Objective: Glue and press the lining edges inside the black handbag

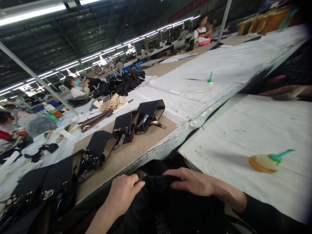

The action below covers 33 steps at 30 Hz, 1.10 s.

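Observation:
Low in the head view, my left hand pinches the top edge of a piece of black fabric between thumb and fingers. On the other side, my right hand grips the same edge, thumb below and fingers above. The dark cloth hangs down toward my lap, and its full shape is lost against my dark clothing. Just beyond my hands, a row of black handbags with gold metal fittings stands along the table edge on brown board.
At right, a glue bottle with a green nozzle rests on a white-covered table. Another green-nozzled bottle stands farther off. Brown strips and a pile of black pieces lie left of centre. A masked person sits across the table.

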{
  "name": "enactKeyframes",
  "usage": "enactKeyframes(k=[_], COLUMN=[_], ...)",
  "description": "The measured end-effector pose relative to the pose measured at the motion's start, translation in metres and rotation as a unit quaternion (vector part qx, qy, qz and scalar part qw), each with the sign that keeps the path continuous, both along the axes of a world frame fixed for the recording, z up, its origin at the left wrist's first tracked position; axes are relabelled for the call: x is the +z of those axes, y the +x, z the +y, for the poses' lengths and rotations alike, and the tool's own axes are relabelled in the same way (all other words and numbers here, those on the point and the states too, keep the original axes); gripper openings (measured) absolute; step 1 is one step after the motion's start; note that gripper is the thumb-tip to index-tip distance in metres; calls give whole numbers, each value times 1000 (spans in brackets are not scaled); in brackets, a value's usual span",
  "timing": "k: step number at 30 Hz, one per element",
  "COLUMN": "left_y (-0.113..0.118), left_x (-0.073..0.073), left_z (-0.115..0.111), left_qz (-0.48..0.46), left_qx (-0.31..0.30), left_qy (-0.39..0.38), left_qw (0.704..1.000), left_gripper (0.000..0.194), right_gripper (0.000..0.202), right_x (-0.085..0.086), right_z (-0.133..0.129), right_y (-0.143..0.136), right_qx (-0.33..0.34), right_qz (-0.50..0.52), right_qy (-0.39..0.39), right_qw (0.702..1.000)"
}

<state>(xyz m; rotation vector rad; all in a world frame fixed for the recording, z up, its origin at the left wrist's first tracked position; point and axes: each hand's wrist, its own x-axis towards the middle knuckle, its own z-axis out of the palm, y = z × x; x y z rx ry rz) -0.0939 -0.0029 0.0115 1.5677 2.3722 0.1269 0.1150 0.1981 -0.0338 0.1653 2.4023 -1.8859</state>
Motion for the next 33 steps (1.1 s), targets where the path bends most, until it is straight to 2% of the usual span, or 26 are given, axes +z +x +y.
enactKeyframes(k=[5, 10, 13, 15, 17, 21, 23, 25, 27, 29, 31, 33], left_y=[-4, -17, -30, -36, -39, -39, -37, -34, -29, -23, -18, -13], left_x=[-7, -16, -17, -17, -17, -16, -14, -12, -9, -8, -7, -7], left_z=[-2, -5, -6, -6, -6, -4, -2, 2, 8, 15, 22, 30], left_qz=[76, 93, 71, 23, -76, -274, -306, -300, -273, -266, -304, -372], left_qx=[-54, 8, 51, 77, 113, 178, 207, 235, 259, 243, 182, 114], left_qy=[16, 56, 76, 98, 139, 198, 181, 154, 140, 142, 131, 101], left_qw=[996, 994, 993, 992, 981, 924, 911, 911, 916, 922, 926, 916], left_gripper=[41, 39, 38, 36, 38, 42, 39, 37, 45, 50, 40, 31], right_gripper=[33, 34, 34, 33, 34, 36, 37, 37, 36, 35, 37, 39], right_x=[-2, -4, -8, -10, -12, -17, -20, -25, -31, -37, -43, -48], right_z=[1, 2, 4, 5, 6, 8, 10, 14, 18, 23, 29, 35], right_y=[-2, -3, -2, 0, 1, 0, -1, -3, -4, -6, -8, -10], right_qx=[7, 7, 2, -3, -3, 6, 7, 4, 3, 2, 2, 4], right_qz=[-3, -13, -17, -15, -11, -1, -3, -10, -21, -32, -40, -41], right_qy=[-9, -30, -55, -63, -64, -59, -63, -82, -115, -142, -155, -153], right_qw=[1000, 999, 998, 998, 998, 998, 998, 997, 993, 989, 987, 987])
